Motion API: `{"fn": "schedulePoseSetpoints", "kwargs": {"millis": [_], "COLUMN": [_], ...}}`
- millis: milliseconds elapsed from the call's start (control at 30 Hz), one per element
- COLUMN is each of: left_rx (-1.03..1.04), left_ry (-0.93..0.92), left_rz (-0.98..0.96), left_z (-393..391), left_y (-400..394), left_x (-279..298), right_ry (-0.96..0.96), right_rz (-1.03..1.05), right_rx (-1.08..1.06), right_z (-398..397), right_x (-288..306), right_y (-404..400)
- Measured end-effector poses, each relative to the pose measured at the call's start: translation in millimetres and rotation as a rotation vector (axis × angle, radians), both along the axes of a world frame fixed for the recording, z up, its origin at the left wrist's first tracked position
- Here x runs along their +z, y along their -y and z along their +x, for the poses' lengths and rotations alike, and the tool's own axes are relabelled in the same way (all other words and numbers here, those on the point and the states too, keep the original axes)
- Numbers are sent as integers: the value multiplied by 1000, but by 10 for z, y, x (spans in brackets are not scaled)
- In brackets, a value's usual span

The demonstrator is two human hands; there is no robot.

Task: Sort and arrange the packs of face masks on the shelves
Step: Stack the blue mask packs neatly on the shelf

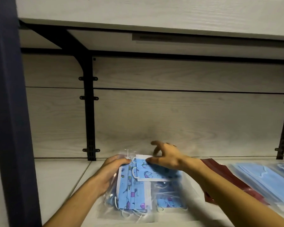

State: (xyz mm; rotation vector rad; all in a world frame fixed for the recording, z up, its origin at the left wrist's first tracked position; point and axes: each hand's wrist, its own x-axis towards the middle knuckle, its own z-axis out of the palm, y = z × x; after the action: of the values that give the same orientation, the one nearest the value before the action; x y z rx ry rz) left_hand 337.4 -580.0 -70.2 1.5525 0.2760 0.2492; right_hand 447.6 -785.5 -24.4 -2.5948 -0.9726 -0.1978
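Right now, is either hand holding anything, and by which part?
Left hand grips the printed mask packs at their upper left edge; right hand pinches the top pack's upper edge.

A pale shelf (59,177) carries clear packs of patterned blue masks (133,194) at the middle, a dark red pack (220,171) beside them, and plain blue masks (259,177) at right.

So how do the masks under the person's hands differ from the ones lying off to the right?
The printed masks are blue with small coloured pictures; the plain blue masks carry no pattern. The printed masks sit in clear bags with both hands on them, the left hand and the right hand; the plain blue masks lie untouched. A dark red pack lies between them. Both lie flat on the same shelf.
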Motion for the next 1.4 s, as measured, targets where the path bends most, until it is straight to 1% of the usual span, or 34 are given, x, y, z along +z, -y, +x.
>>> {"fn": "schedulePoseSetpoints", "kwargs": {"millis": [67, 133, 200, 267, 367, 433, 500, 567, 633, 700, 733, 800, 867, 967, 1067, 1200, 1233, 1333, 1400], "left_rx": [34, 36, 22, 12, 6, 4, -13, 26, 59, 69, 74, 112, 121, 123, 93, 74, 67, 25, 23], "left_ry": [2, -44, -122, -156, -147, -123, -99, -80, -63, -57, -59, -69, -65, -70, -98, -116, -122, -123, -124], "left_rz": [-57, -93, -105, -131, -160, -110, -67, -65, -77, -88, -89, -58, -46, -28, -3, 9, 20, 38, 50], "left_z": [-7, -8, -14, -6, 8, 2, 30, 33, 75, 91, 102, 151, 175, 200, 217, 137, 122, 63, 60], "left_y": [-11, -19, -5, 12, 29, 25, 6, -14, -37, -52, -65, -92, -98, -175, -250, -182, -159, -57, -53], "left_x": [-3, 7, 28, 49, 65, 60, 22, -17, -62, -74, -75, -98, -117, -156, -212, -123, -98, -40, -40], "right_ry": [18, 52, 64, 60, -62, -174, -265, -260, -111, 33, 27, -70, -139, -157, -226, -271, -241, -69, -2], "right_rz": [-41, -13, 90, 234, 403, 474, 458, 421, 418, 333, 277, 167, 132, 232, 375, 515, 517, 445, 460], "right_rx": [-4, 5, -17, -104, -191, -193, -160, -141, -227, -361, -415, -470, -479, -467, -435, -406, -411, -404, -379], "right_z": [9, 15, 29, 54, 52, -33, -142, -230, -266, -231, -196, -175, -156, -86, -2, 51, 47, -8, -78], "right_x": [-23, -65, -117, -156, -192, -259, -321, -370, -375, -389, -418, -460, -484, -525, -599, -626, -624, -612, -564], "right_y": [44, 90, 135, 183, 221, 178, 119, 92, 192, 359, 433, 542, 596, 622, 652, 695, 704, 748, 746]}}
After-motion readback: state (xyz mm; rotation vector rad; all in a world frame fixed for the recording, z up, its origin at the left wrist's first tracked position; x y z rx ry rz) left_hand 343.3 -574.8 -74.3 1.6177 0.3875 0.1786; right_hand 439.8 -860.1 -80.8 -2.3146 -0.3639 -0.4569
